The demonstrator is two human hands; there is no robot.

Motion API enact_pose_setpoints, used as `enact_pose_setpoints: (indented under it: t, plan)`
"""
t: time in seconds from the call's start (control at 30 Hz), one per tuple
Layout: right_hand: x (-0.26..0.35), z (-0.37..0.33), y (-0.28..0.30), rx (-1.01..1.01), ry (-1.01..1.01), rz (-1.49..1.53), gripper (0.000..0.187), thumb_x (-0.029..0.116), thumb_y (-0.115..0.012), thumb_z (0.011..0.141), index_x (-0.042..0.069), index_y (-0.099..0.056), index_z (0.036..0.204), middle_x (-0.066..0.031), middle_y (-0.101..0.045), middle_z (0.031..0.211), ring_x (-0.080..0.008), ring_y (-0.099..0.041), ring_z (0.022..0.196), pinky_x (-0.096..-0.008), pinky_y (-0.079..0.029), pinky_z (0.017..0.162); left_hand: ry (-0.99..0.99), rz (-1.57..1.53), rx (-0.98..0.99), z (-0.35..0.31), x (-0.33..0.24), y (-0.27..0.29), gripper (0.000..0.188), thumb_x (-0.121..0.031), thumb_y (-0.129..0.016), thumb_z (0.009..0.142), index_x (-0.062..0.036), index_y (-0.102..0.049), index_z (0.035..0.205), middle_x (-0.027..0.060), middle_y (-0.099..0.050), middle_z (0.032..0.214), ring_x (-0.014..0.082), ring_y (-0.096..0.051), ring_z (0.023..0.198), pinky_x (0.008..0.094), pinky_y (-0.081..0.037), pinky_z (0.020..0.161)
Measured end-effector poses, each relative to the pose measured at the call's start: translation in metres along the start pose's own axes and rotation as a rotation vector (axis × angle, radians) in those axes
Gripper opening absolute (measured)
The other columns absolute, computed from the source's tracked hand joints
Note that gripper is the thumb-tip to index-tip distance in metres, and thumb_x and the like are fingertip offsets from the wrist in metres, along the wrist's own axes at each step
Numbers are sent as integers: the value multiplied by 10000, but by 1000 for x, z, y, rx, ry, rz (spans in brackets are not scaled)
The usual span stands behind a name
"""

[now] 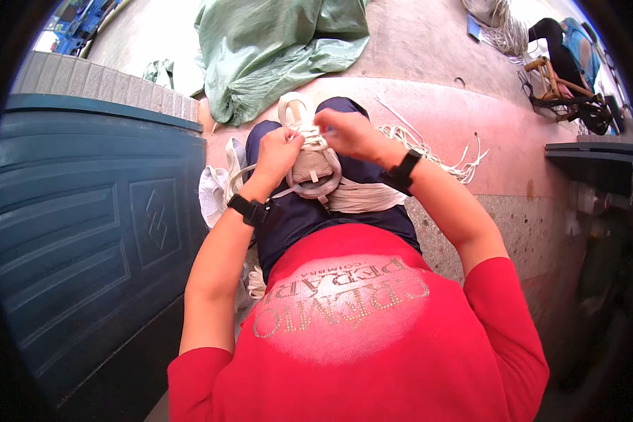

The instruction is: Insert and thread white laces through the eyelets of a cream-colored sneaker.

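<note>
Shoe (pixel 309 167), pale beige with white laces (pixel 316 143), rests on navy-trousered legs (pixel 288 224) between both hands. Left hand's (pixel 280 150) fingers pinch narrowly at one lace; right hand's (pixel 355 135) curl beside the lacing, exact grip unclear. Cream strands (pixel 366 198) bundle near the right thigh.

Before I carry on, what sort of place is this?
Probably a building's entrance, opening outdoors: blue panelled door at left, green tarp on the concrete ground, pale laces on pink flooring.

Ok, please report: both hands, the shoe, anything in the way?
Left hand pinching shoelace; right hand alongside, grip unclear. Beige lace-up shoe over lap. Lace bundle beside it, not blocking.
</note>
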State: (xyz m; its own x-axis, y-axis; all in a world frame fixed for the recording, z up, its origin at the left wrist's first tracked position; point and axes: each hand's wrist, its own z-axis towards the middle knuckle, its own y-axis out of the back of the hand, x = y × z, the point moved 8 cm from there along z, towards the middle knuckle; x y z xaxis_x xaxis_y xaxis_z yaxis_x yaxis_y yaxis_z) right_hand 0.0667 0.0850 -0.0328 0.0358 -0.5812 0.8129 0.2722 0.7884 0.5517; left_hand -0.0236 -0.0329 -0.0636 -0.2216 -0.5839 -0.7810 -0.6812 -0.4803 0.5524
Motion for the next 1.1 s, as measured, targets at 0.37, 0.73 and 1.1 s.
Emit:
enact_pose_setpoints:
  t: [0.37, 0.73, 1.1]
  plan:
    - [31, 12, -30, 231, 321, -352, 241, 34, -542, 687, 72, -471, 914, -140, -576, 729, -327, -590, 691, -397, -465, 568, 142, -154, -67, -17, 18, 20, 151, -200, -589, 790, -52, -618, 788, -47, -510, 615, 31, -394, 447, 192, -287, 362]
    - [25, 6, -30, 220, 271, -290, 280, 52, -536, 721, 72, -448, 986, -139, -581, 706, -305, -601, 666, -394, -459, 538, 58, -24, -50, -4, -9, 7, 174, -156, -604, 785, 14, -622, 817, 4, -582, 688, 57, -479, 619, 219, -391, 543]
    - [49, 9, -41, 315, 494, -414, 320, 40, -557, 675, 31, -431, 969, -125, -554, 776, -298, -596, 646, -379, -474, 531, 168, -97, -128, -19, 17, 21, 187, -165, -619, 760, 7, -633, 833, 48, -613, 698, 85, -526, 622, 247, -426, 566]
